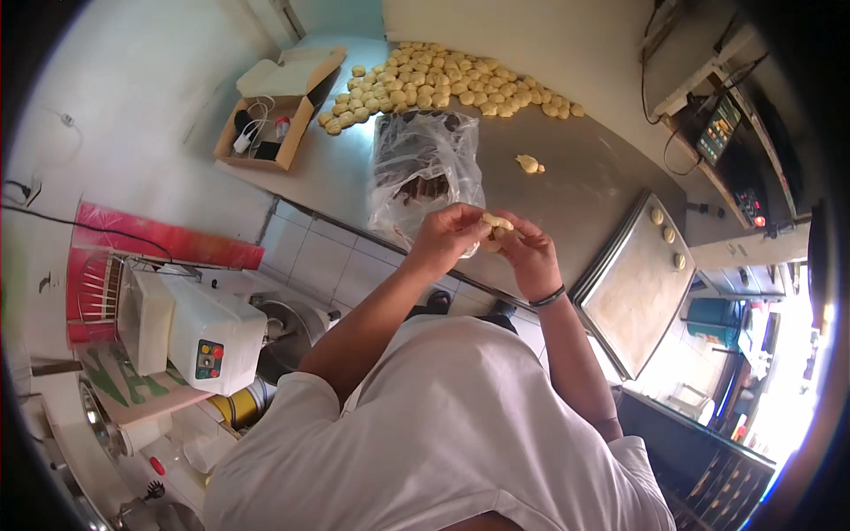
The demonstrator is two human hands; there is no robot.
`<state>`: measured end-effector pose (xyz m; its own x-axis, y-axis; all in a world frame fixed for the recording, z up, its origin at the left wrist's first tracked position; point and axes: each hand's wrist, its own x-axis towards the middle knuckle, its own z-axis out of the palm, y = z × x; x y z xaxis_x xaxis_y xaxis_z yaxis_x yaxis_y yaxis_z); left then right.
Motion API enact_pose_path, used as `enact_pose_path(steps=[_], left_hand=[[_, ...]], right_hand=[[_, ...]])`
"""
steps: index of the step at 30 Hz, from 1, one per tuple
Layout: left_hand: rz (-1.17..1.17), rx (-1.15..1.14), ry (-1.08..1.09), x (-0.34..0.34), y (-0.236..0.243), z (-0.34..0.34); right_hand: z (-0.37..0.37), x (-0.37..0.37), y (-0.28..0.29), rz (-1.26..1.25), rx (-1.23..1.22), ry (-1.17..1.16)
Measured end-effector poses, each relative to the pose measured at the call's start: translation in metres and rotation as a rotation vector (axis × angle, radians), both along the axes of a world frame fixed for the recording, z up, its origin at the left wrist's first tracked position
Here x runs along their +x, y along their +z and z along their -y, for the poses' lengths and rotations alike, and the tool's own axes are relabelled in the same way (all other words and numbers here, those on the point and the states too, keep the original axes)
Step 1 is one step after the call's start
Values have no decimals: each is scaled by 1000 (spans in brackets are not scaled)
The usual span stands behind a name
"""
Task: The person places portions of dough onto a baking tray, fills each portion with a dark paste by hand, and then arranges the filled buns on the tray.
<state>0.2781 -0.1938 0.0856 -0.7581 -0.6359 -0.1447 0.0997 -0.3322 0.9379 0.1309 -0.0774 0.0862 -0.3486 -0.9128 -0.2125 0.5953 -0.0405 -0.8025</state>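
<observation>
My left hand (452, 237) and my right hand (529, 254) meet over the near edge of the steel table (567, 212), both pinching a piece of pale dough (496, 225). Just beyond them lies a crumpled clear plastic bag (416, 155) with dark brown contents (423, 188). A small loose lump of dough (529, 164) rests to the right of the bag. Many dough balls (434, 80) cover the back of the table. On the right, a metal tray (629, 310) holds several small shaped dough pieces (657, 216) along its edge.
An open cardboard box (286, 142) with cables sits at back left. A white mixer (199, 327) with a steel bowl (295, 343) stands low on the left. A phone (719, 128) rests on a wall shelf at the right. A dark rack (686, 451) is at lower right.
</observation>
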Motion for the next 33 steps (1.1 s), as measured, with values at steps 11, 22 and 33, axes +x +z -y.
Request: enact_pose_path(steps=[11,22,33], left_hand=[[123,-413,-176,-64,-66,-32],[477,-823,-390,-101,-135,-43],[402,-409,-495,-84,-138,-23]], right_hand=[[-62,-36,-63,186,166,-140],[-88,-13,-142,-1399,488,-216],[-59,-73,-101,-913,602,195]])
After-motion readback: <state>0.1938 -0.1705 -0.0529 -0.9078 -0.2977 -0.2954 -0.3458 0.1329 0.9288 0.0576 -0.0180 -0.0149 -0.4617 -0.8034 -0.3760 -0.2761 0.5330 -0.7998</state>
